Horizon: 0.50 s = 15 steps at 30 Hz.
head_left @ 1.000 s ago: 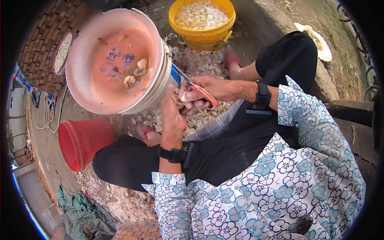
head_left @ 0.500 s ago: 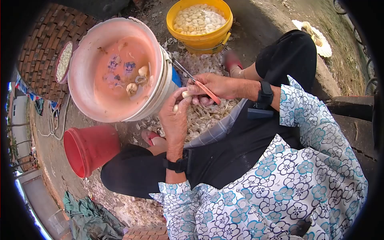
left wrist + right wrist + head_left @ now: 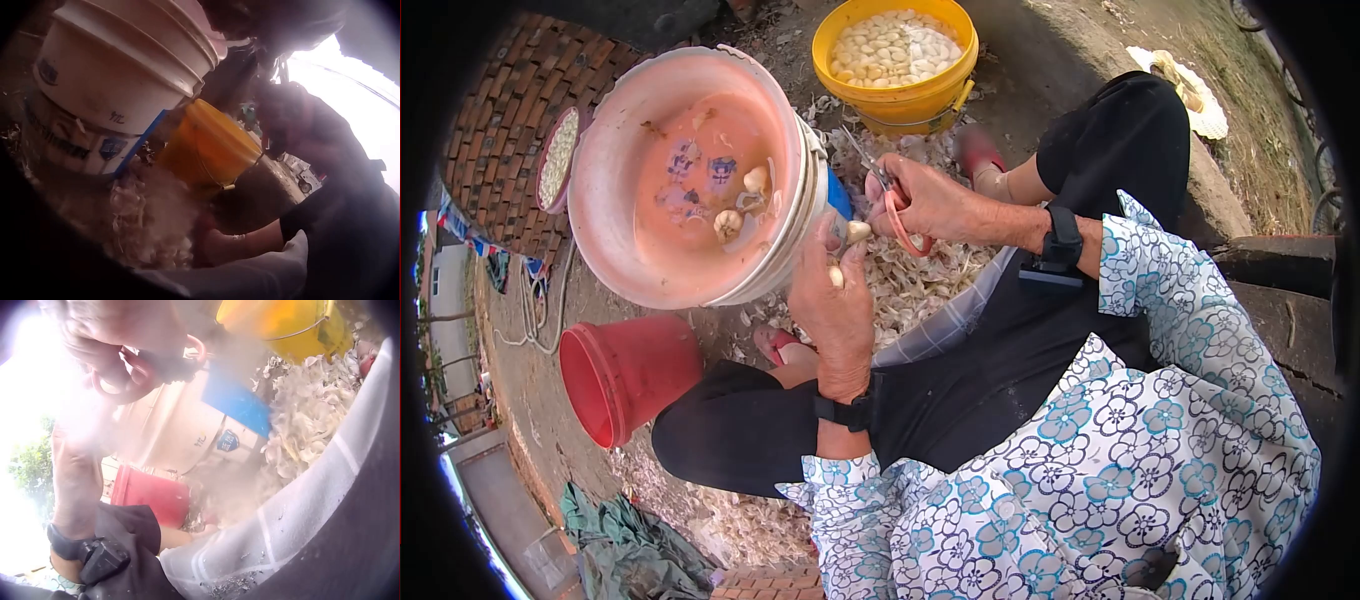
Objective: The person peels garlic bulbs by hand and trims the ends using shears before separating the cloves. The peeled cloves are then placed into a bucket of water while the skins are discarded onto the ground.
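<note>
In the head view the left hand (image 3: 832,305) holds a pale garlic clove (image 3: 858,231) between thumb and fingertips, with a second clove (image 3: 836,276) lower against the palm. The right hand (image 3: 935,205) grips scissors with orange handles (image 3: 908,228), fingers in the loops and blades pointing up and left, just beside the left fingertips. Both hands are over a pile of peelings (image 3: 910,290), right of the large white bucket (image 3: 800,220). In the right wrist view the right hand (image 3: 125,331) is around the pink-looking handles (image 3: 140,365); the left wrist view is dark and blurred.
Pinkish water with bulbs (image 3: 727,226) lies in the white basin. A yellow bucket (image 3: 890,103) of peeled cloves stands at the top, a red bucket (image 3: 628,365) at the left. A checked cloth (image 3: 945,325) lies between the legs; a straw hat (image 3: 1197,105) lies upper right.
The right hand has turned and moved slightly up, away from the left fingertips, with the scissors. The left thumb and fingers have spread apart around the clove. The head view has shifted slightly.
</note>
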Each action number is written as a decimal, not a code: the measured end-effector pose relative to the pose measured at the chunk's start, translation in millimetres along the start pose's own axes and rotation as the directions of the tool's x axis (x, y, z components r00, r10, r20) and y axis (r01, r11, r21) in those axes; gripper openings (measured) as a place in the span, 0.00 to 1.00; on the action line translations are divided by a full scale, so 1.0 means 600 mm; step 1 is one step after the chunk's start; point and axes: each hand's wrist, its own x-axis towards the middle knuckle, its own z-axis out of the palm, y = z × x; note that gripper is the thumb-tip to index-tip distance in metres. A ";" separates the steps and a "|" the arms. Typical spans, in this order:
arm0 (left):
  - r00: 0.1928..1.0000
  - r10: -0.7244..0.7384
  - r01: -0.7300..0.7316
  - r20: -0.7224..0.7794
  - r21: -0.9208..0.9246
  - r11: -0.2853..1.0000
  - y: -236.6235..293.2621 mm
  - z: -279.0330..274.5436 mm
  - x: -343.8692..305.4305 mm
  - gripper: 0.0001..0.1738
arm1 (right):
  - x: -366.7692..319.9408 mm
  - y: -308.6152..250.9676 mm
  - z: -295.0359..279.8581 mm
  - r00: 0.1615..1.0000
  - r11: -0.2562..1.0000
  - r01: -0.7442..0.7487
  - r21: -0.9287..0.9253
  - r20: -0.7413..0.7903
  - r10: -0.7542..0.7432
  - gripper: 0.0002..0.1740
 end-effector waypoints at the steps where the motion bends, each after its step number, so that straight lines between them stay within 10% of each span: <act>1: 1.000 0.000 0.000 0.001 -0.001 1.000 0.000 -0.002 0.002 0.13 | -0.001 -0.002 0.001 0.999 0.999 0.035 -0.021 -0.022 -0.035 0.18; 3: 0.909 0.416 -0.391 -0.041 0.268 0.881 -0.004 -0.007 0.008 0.14 | -0.005 -0.006 0.000 0.997 0.997 0.066 -0.044 -0.047 -0.068 0.20; 7: 0.907 0.418 -0.415 0.048 0.268 0.869 -0.015 -0.001 0.004 0.14 | -0.013 -0.023 -0.004 0.991 0.965 0.099 -0.243 -0.068 -0.119 0.21; 15: 0.964 -0.198 0.246 0.177 -0.317 0.916 -0.037 0.024 0.000 0.13 | 0.003 0.003 -0.008 0.989 0.989 0.126 -0.074 -0.069 -0.131 0.22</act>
